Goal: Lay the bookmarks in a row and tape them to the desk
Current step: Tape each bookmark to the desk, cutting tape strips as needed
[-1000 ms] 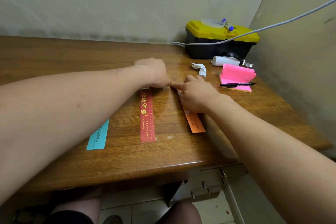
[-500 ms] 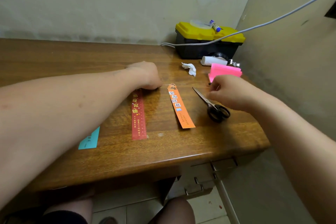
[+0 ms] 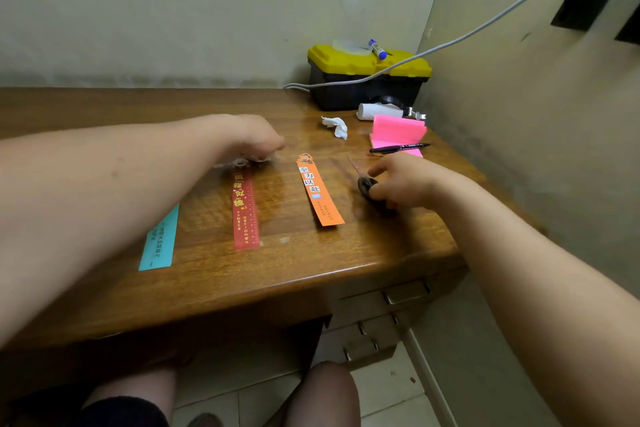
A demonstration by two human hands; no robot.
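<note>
- Wooden desk point(image 3: 311, 270) carries three bookmarks lying flat in a row, well apart, their long sides running away from the near edge;
- teal bookmark point(image 3: 157, 239) lies nearest, on the left; its far part is hidden under the left forearm;
- red bookmark point(image 3: 245, 211) lies in the middle; orange bookmark point(image 3: 320, 194) lies to its right, slightly slanted;
- all three look like thin card strips: light, bendy, likely to slide on the glossy wood; a flat fingertip on one end should pin a strip best, and a short end or corner is the place to lift it;
- left hand point(image 3: 252, 139) sits over the far end of the red bookmark, fingers bent down toward it; whether they pinch anything is too blurred to tell;
- right hand point(image 3: 405, 184) is just right of the orange bookmark, fingers and thumb curled round the dark handle of the scissors point(image 3: 365, 185); the thin blade points away;
- farther off lie a pen point(image 3: 398, 148) on a pink notepad point(image 3: 398, 130), a crumpled tissue point(image 3: 335, 126), and a black and yellow toolbox point(image 3: 367, 80) in the corner.
</note>
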